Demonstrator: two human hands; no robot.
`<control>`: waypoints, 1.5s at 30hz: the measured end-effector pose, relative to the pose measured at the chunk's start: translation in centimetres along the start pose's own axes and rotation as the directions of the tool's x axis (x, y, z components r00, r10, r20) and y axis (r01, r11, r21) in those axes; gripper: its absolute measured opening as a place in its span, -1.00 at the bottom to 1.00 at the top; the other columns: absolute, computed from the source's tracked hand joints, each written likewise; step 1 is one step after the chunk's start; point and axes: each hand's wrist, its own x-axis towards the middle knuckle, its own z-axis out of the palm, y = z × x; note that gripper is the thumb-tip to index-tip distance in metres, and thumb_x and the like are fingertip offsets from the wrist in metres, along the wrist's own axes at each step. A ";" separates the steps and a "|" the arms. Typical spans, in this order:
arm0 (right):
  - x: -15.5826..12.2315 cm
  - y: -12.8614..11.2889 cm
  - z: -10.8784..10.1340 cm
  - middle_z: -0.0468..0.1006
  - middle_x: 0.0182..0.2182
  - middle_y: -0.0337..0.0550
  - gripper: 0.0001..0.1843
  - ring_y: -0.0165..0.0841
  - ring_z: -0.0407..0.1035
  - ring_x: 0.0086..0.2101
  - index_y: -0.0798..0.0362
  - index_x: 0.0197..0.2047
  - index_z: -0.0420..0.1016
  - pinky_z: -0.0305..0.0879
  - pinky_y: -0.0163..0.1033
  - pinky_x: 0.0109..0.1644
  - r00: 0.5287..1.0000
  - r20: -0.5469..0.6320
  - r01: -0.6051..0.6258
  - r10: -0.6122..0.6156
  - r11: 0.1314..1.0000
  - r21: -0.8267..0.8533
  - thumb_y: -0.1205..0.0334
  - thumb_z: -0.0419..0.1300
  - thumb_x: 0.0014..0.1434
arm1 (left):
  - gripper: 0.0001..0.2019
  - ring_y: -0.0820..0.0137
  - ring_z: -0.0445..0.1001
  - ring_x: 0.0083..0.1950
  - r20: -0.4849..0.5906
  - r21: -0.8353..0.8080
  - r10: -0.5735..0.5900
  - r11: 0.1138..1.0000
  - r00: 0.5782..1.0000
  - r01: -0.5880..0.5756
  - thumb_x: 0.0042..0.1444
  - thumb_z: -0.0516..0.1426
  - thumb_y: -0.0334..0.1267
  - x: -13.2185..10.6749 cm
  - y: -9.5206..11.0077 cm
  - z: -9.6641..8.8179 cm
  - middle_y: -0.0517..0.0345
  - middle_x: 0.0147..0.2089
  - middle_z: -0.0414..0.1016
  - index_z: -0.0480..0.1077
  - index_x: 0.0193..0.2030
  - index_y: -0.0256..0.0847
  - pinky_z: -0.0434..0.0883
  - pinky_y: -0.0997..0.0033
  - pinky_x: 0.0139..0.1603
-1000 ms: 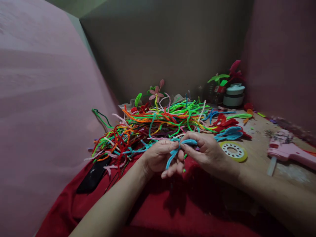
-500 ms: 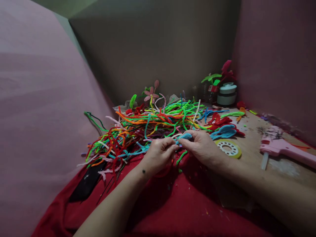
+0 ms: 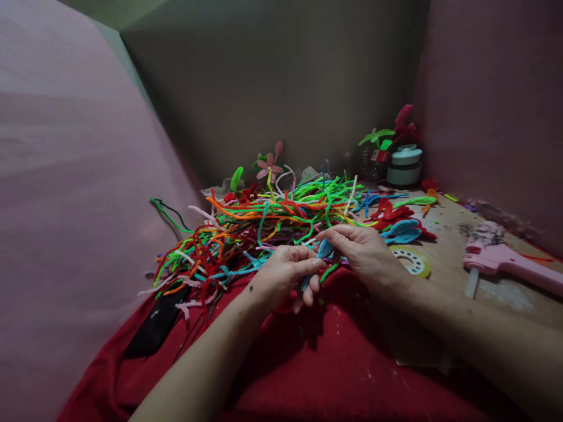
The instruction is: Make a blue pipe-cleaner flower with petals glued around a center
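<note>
Both of my hands meet over a red cloth point(image 3: 334, 363), pinching one light blue pipe cleaner point(image 3: 324, 249) between them. My left hand point(image 3: 285, 275) is closed on its lower part, and a short blue end shows below the fingers. My right hand point(image 3: 365, 255) pinches the bent upper part with thumb and fingertips. Just behind the hands lies a big heap of pipe cleaners point(image 3: 272, 223) in green, orange, red, blue and pink.
A pink glue gun point(image 3: 501, 261) lies on the wooden table at the right. A yellow tape roll point(image 3: 411, 262) and finished blue and red loops point(image 3: 398, 228) sit beside my right hand. A white jar point(image 3: 404, 166) and pipe-cleaner flowers point(image 3: 268, 167) stand at the back. A black object point(image 3: 156, 322) lies at the left.
The hands have worked the blue pipe cleaner, which looks more folded and is mostly covered by the fingers now. The camera view shifted slightly to the right and down.
</note>
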 end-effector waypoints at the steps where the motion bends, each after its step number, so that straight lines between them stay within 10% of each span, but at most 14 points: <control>1: 0.0 0.0 0.0 0.46 -0.57 -0.24 -0.71 -0.45 0.28 -0.52 0.11 -0.50 0.45 0.19 -0.33 -0.42 1.000 0.005 0.008 -0.008 1.000 0.002 0.05 0.14 0.06 | -0.78 0.55 0.30 -0.75 0.014 -0.021 0.000 1.000 1.000 0.000 -0.01 0.17 -0.17 0.1 -0.1 0.0 0.26 -0.60 0.40 0.27 -0.45 -0.27 0.17 0.63 -0.85; 9: 0.1 0.6 0.1 0.48 -0.56 -0.24 -0.76 -0.45 0.31 -0.50 0.16 -0.50 0.48 0.21 -0.28 -0.34 0.981 0.116 -0.172 0.154 0.971 0.167 0.15 0.33 -0.18 | -0.81 0.54 0.35 -0.71 0.048 -0.077 0.036 0.997 0.998 -0.032 -0.01 0.17 -0.22 0.4 -0.7 -0.2 0.20 -0.58 0.42 0.28 -0.44 -0.31 0.27 0.63 -0.81; 28: -0.1 0.3 -0.1 0.47 -0.60 -0.23 -0.69 -0.46 0.29 -0.55 0.14 -0.54 0.46 0.22 -0.30 -0.41 0.996 0.007 -0.094 0.094 0.984 0.148 0.03 0.24 -0.04 | -0.72 0.63 0.14 -0.82 -0.106 0.212 0.066 0.976 0.992 -0.042 -0.03 0.15 -0.13 0.4 -0.3 0.3 0.31 -0.72 0.27 0.25 -0.59 -0.26 0.04 0.66 -0.84; 38: 0.3 0.8 0.0 0.49 -0.55 -0.24 -0.73 -0.46 0.33 -0.55 0.12 -0.45 0.47 0.27 -0.32 -0.44 0.998 0.001 -0.069 0.071 0.970 0.231 0.05 0.26 -0.06 | -0.76 0.61 0.17 -0.80 -0.125 0.098 0.063 0.994 0.990 -0.051 -0.02 0.14 -0.09 0.5 -0.6 0.1 0.31 -0.66 0.34 0.27 -0.41 -0.23 0.03 0.66 -0.84; 45: -0.5 0.0 0.5 0.37 -0.72 -0.26 -0.68 -0.52 0.21 -0.69 0.12 -0.60 0.39 0.08 -0.40 -0.64 0.979 0.137 -0.142 0.152 0.987 -0.081 0.07 0.18 0.03 | -0.72 0.59 0.25 -0.71 -0.370 0.085 0.232 0.973 0.899 -0.216 -0.07 0.20 -0.07 0.7 -0.3 -0.8 0.28 -0.62 0.36 0.31 -0.38 -0.26 0.15 0.65 -0.74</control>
